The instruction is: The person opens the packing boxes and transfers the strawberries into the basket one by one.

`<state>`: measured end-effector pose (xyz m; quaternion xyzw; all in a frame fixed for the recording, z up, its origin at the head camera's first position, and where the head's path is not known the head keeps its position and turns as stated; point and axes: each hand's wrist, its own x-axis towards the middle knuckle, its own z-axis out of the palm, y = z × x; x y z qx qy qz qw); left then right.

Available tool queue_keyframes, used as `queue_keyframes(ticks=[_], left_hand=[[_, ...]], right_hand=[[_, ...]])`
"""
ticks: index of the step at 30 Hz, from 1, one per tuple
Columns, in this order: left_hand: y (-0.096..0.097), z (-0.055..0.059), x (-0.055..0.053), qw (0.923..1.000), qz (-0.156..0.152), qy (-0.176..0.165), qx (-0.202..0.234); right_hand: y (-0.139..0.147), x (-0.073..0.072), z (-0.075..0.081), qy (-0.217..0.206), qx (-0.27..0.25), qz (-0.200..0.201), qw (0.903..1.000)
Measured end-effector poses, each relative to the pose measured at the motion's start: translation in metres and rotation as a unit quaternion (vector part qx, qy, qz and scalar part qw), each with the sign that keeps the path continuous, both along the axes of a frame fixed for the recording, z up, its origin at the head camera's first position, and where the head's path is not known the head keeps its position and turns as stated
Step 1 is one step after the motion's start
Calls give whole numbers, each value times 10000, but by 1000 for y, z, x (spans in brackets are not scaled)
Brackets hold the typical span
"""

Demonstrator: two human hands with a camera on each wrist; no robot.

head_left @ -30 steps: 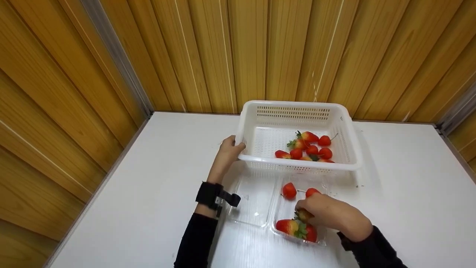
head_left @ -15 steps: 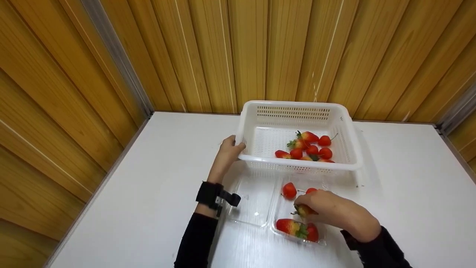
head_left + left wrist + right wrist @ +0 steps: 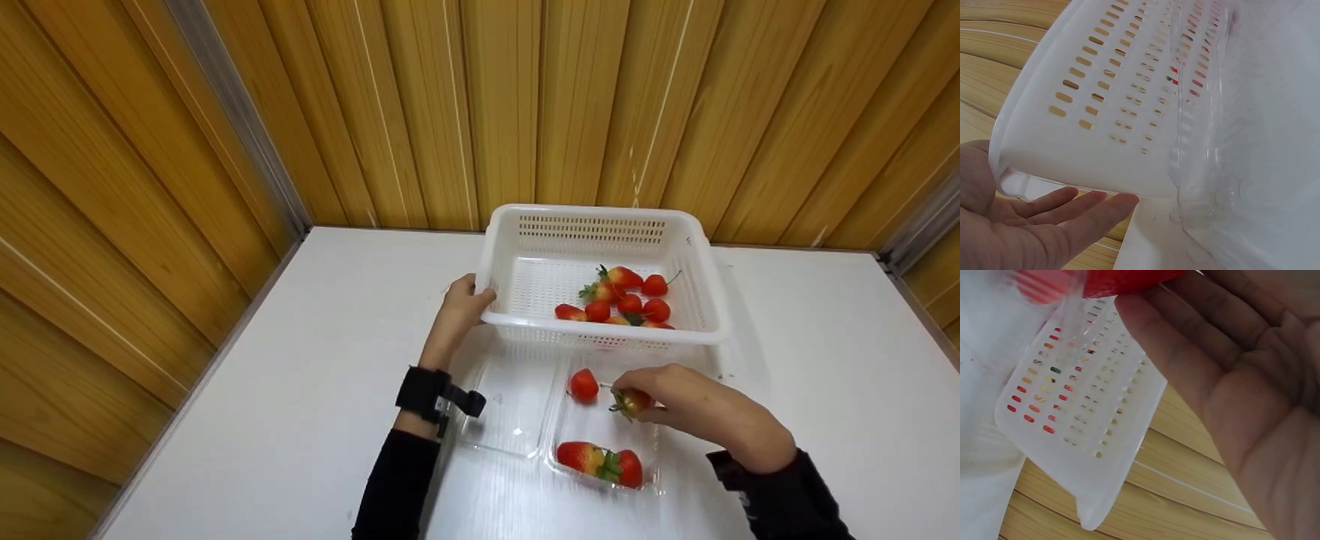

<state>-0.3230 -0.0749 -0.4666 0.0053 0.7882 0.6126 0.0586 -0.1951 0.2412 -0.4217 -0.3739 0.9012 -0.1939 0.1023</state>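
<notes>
My left hand (image 3: 457,311) grips the left front corner of a white perforated plastic basket (image 3: 600,330), thumb over the rim; in the left wrist view its fingers (image 3: 1098,216) lie beneath the edge. Inside the basket are several strawberries (image 3: 622,277) and cherries (image 3: 656,310). In front stands an opened clear plastic clamshell box (image 3: 551,442). Above its right half my right hand (image 3: 705,409) pinches a strawberry (image 3: 628,403), leafy end to the left. That half also holds a cherry (image 3: 583,385) at the back and two strawberries (image 3: 577,455) along the front.
The clamshell's lid half (image 3: 510,405) lies flat at the left, partly under the basket's front. A white table (image 3: 337,360) carries everything. Wood-patterned panels (image 3: 502,112) rise behind the basket and at the left.
My right hand has carried the strawberry away from the front strawberries, toward the back and slightly right. It now covers a second cherry seen earlier. The left hand and basket have stayed put.
</notes>
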Motion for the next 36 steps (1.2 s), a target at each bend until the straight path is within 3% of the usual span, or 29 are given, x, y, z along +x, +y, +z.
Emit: queue_keyframes(ticks=[7,20,27,36], left_hand=[[0,0,0,10000,-11,-7,51],[-1,0,0,9998,-47,-70,196],[0,1,1,9997,-50,-52,229],[0,1,0,9998,-20,-23,203]], right_hand=[[5,-6,-4,29,51,-188,9998],[14,-13,-11,875,-129,-225,9958],[17,-11,-5,1312,-399,-209,9903],[19,-5,6,1446,-562,-347,9873]])
